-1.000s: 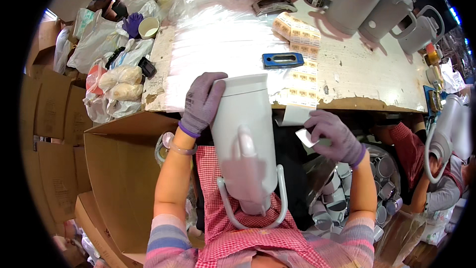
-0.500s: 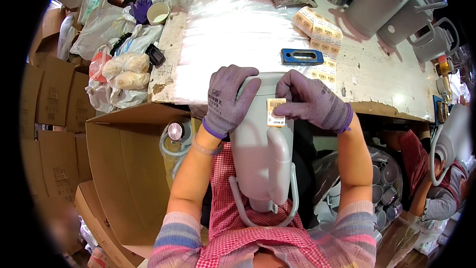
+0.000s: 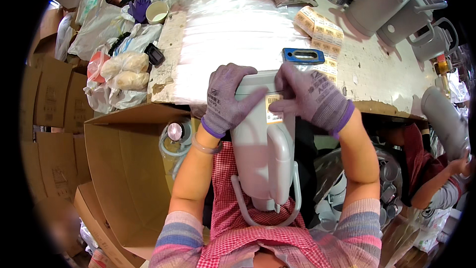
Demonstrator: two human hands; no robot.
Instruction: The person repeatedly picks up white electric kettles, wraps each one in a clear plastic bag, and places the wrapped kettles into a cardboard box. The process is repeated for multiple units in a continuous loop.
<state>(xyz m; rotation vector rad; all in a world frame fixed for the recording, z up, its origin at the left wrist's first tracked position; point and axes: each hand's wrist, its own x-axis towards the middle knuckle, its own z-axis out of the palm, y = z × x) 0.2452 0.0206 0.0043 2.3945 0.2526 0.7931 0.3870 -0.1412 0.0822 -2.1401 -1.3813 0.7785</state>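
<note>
A grey watering can (image 3: 253, 144) lies tilted across my lap, its base end against the table edge and its long curved handle and hoop toward me. My left hand (image 3: 229, 97), in a purple-grey glove, clasps the can's left side near the rim, thumb on the front. My right hand (image 3: 310, 94), gloved alike, pinches at the upper right of the can. Its thumb lies over a small white-and-orange label (image 3: 273, 109) flat against the can's face. The right fingertips are partly hidden and slightly blurred.
A roll of labels (image 3: 325, 34) and a blue-handled tool (image 3: 303, 56) lie on the table. More grey watering cans (image 3: 379, 5) stand at back right. An open carton (image 3: 129, 178) is at my left. A co-worker's arm (image 3: 436, 183) holds a grey can at far right.
My right hand has shifted slightly up with the thumb across the label, which sits a little higher and left. The co-worker's can has swung upright and outward at far right.
</note>
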